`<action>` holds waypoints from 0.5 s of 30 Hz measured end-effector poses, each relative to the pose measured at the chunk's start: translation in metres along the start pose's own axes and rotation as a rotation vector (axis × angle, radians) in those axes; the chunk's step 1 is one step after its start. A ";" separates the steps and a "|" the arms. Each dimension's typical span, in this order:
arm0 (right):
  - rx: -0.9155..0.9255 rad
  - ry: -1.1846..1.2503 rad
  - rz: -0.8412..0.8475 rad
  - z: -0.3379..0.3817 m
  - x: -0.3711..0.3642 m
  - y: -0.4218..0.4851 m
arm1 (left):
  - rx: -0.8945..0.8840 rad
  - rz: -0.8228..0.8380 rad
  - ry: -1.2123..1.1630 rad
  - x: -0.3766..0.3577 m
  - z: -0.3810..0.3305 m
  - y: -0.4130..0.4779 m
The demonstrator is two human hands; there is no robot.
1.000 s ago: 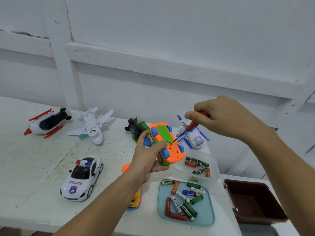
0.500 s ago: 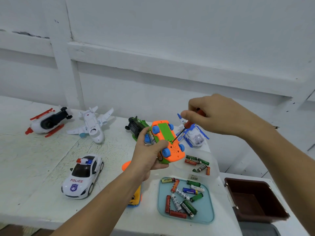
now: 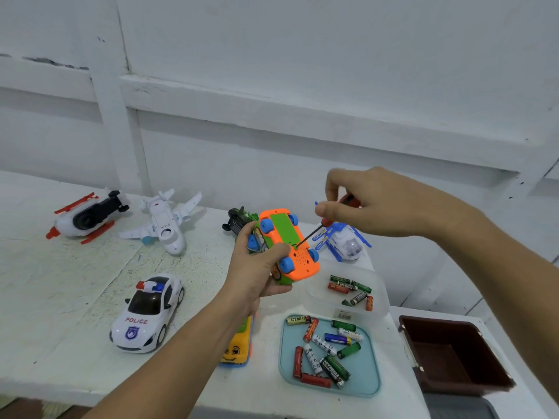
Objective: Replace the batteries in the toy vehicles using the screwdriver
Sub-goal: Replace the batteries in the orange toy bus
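A light blue tray [image 3: 364, 373] near the front edge of the table [image 3: 60, 297] holds a loose scatter of red, green, white and blue batteries [image 3: 328, 355]. Just behind it, a clear tub [image 3: 379, 300] holds a few more. A brown bin [image 3: 447, 352] stands to the right. Above the table, the left hand [image 3: 257, 273] grips an orange toy car [image 3: 299, 258] belly-up, showing blue wheels and a green battery cover. The right hand [image 3: 378, 204] pinches the red-handled screwdriver [image 3: 311, 235], its tip at the cover's near edge.
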State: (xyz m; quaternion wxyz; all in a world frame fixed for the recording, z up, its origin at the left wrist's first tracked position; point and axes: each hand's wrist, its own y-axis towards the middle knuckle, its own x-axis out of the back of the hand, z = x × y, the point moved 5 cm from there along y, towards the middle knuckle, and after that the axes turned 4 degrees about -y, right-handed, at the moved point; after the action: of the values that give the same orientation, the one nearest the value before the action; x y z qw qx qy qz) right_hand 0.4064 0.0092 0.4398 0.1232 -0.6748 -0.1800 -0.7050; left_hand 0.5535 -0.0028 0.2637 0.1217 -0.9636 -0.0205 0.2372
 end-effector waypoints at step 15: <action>0.012 0.049 0.042 0.019 0.002 0.009 | -0.029 0.004 0.010 0.017 -0.012 0.000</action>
State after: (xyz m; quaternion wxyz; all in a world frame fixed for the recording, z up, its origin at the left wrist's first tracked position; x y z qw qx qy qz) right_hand 0.4268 0.0094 0.4427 0.1464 -0.6602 -0.1671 -0.7175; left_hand 0.5741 -0.0037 0.2666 0.1073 -0.9664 -0.0216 0.2325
